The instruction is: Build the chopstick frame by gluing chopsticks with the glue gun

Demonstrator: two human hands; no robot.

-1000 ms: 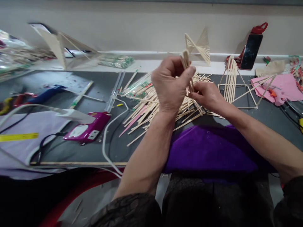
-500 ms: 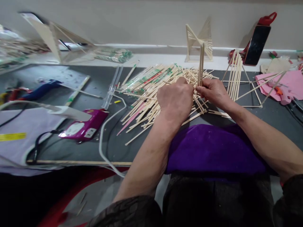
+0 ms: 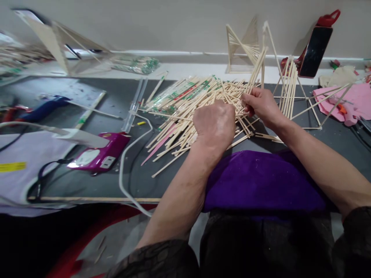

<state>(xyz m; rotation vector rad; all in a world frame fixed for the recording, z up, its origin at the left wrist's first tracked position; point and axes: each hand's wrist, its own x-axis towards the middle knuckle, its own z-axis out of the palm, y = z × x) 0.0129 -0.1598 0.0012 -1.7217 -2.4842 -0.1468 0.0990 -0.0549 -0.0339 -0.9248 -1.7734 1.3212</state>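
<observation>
My right hand (image 3: pixel 262 102) pinches the lower part of a stick frame (image 3: pixel 259 71). Several pale wooden sticks fan upward from it, and a narrow pointed corner rises above. My left hand (image 3: pixel 215 120) is closed in a fist just to the left, its back toward me, so whatever its fingers grip is hidden. Beneath both hands spreads a loose pile of wooden sticks (image 3: pixel 185 127), with paper-wrapped sticks (image 3: pixel 188 92) at its far side.
A finished-looking stick frame (image 3: pixel 242 50) stands by the wall; another (image 3: pixel 290 90) is right of my hand. A phone (image 3: pixel 315 50) leans against a red-topped object. Leftward lie a magenta power strip (image 3: pixel 100 152), a white cable (image 3: pixel 123 170) and a blue-handled tool (image 3: pixel 48 108). Purple cloth (image 3: pixel 261 185) covers my lap.
The stick frame has turned and tilted: its sticks, earlier lined up in a narrow upright stack, now fan out with a pointed corner showing. My right hand has risen slightly, away from the left.
</observation>
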